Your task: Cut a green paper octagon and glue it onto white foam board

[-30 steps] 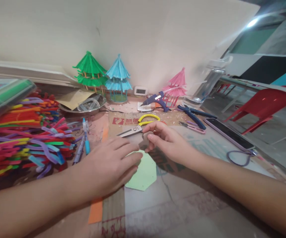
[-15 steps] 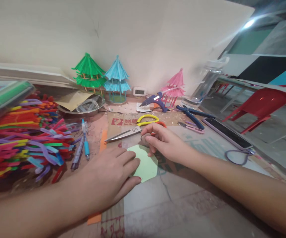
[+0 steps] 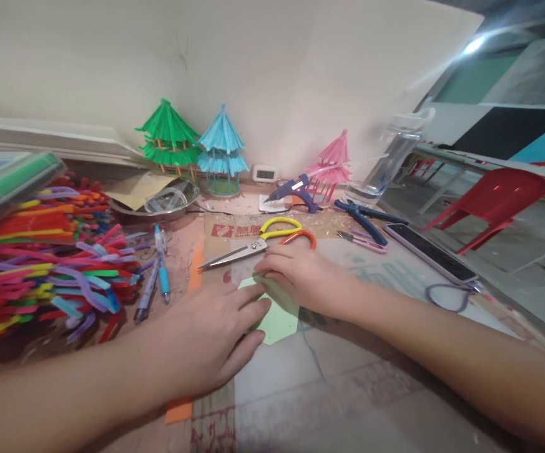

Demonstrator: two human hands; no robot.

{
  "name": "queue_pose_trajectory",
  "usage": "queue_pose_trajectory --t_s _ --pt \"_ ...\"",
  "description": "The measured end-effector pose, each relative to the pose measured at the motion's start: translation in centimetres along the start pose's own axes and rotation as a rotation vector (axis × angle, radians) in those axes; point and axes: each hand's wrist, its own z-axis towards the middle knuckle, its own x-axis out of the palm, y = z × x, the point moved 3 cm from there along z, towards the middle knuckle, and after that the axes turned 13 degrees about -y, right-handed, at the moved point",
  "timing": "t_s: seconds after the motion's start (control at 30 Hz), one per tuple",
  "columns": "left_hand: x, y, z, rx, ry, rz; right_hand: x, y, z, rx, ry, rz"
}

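Pale green flat paper polygon (image 3: 279, 321) lies on cardboard-covered tabletop (image 3: 348, 390), centre, btwn both hands. Left hand (image 3: 206, 343) flat, palm down, fingers spread, fingertips pressing paper's left edge; grips nothing. Right hand (image 3: 301, 277) flat over paper's top edge; can't tell whether anything is underneath. Yellow-and-orange-handled steel scissors (image 3: 258, 242) just behind right hand. Multicoloured pipe-cleaner heap (image 3: 46, 251) far left.

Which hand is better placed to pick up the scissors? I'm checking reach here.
Right. The right hand lies on the green paper just below the scissors, by their handles. The left hand lies farther back on the paper.
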Motion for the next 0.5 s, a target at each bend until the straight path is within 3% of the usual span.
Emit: queue_pose_trajectory --t_s 0.27,0.37,0.5 --pt "-0.02 -0.10 -0.07 -0.015 0.062 0.056 -0.14 0.34 -0.09 -0.053 -0.025 -0.021" --pt "-0.09 -0.15 -0.07 -0.004 0.066 0.070 -0.15 0.19 -0.04 -0.033 0.017 -0.060" --pt "-0.02 -0.11 -0.07 -0.012 0.079 0.074 -0.14 0.05 0.02 -0.015 -0.024 -0.046"
